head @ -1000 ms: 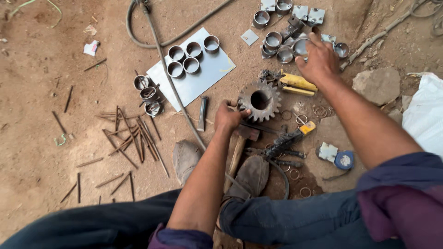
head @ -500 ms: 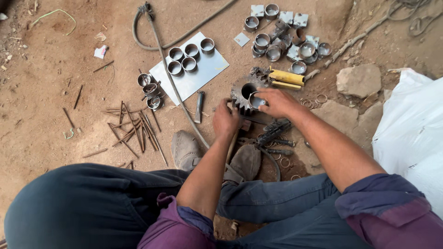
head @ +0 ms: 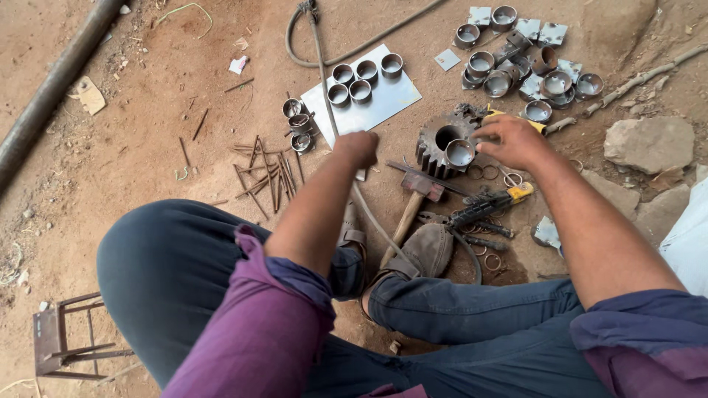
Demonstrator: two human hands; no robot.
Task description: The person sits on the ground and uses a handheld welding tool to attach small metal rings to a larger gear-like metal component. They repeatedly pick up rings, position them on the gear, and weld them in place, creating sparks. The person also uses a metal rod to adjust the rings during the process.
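Right hand (head: 516, 140) pinches a short metal ring (head: 460, 152) against the gear (head: 442, 140); seat it squarely. Left hand (head: 358, 147), fisted at nine o'clock; contents unclear.

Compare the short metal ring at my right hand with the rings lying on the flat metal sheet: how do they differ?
The ring at the right hand sits alone on the big toothed gear; the five rings on the sheet lie in two short rows on the flat plate. The first is at the fingertips; the five lie untouched, the left hand just below the plate. All are short, open grey metal tubes standing on end.
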